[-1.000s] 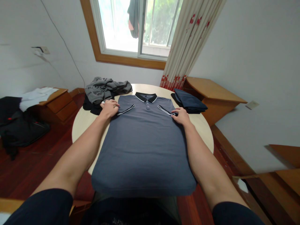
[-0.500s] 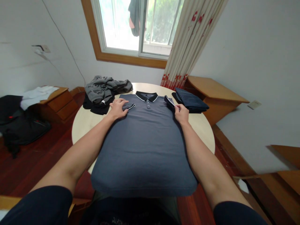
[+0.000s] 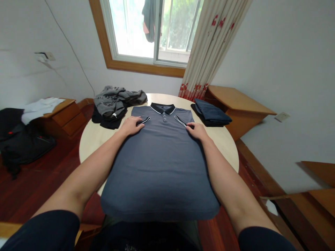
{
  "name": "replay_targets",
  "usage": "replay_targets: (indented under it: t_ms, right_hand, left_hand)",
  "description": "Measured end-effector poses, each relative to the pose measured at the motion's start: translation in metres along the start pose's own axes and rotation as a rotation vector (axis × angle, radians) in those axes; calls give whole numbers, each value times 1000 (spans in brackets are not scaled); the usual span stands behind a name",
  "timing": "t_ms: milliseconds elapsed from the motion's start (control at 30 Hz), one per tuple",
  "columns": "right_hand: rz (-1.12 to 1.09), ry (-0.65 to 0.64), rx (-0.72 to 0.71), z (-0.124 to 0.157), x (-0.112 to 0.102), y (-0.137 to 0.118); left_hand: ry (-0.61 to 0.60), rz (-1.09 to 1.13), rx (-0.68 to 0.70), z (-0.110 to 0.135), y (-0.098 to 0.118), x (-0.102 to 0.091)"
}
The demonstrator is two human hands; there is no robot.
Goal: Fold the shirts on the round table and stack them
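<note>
A grey polo shirt (image 3: 159, 164) with a black, white-edged collar lies front side up, its lower end reaching the near side of the table. Both short sleeves are folded inward over the chest, their striped cuffs slanting toward the buttons. My left hand (image 3: 131, 126) rests open on the left sleeve, fingers and thumb apart beside the cuff. At the other side, my right hand (image 3: 196, 131) has the end of the right sleeve's cuff between thumb and fingers, low against the shirt.
A round pale table (image 3: 91, 139) carries everything. A rumpled grey garment (image 3: 112, 101) lies on black cloth at its back left. Folded dark clothes (image 3: 211, 112) are stacked at the back right. A wooden cabinet (image 3: 238, 99) and a curtain (image 3: 209, 52) stand behind.
My right hand has brought the right sleeve inward and down onto the chest. My left hand has lowered slightly and its fingers are less spread.
</note>
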State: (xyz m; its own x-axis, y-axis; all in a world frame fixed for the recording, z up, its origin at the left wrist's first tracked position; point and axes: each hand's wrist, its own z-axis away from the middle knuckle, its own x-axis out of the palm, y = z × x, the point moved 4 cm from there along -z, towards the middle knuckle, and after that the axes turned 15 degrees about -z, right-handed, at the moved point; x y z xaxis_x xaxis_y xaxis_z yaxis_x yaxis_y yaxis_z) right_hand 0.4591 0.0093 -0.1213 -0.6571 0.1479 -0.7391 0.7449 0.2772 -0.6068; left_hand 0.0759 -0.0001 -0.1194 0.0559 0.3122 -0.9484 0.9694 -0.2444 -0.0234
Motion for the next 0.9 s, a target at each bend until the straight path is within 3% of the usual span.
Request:
replay_targets:
  t_ms: [167,300,433,500,600,700,900]
  right_hand:
    - [39,-56,-4,0,7,-3]
    - [36,-82,23,1,8,-2]
    - [20,-90,37,2,8,1]
    - [15,-93,43,2,8,2]
    - [12,-99,48,2,8,2]
    - [11,-103,46,1,7,1]
    - [11,-123,36,2,6,0]
  left_hand:
    - [-211,-113,17,-1,1,21]
    - [-232,-110,-32,-2,-2,13]
    - [-227,-109,-336,2,-35,-7]
    - [-281,-126,-432,5,-53,-13]
    - [-450,-63,-433,11,-69,-13]
    - [-577,70,-408,16,-69,-8]
    - [-424,298,-509,16,-59,-14]
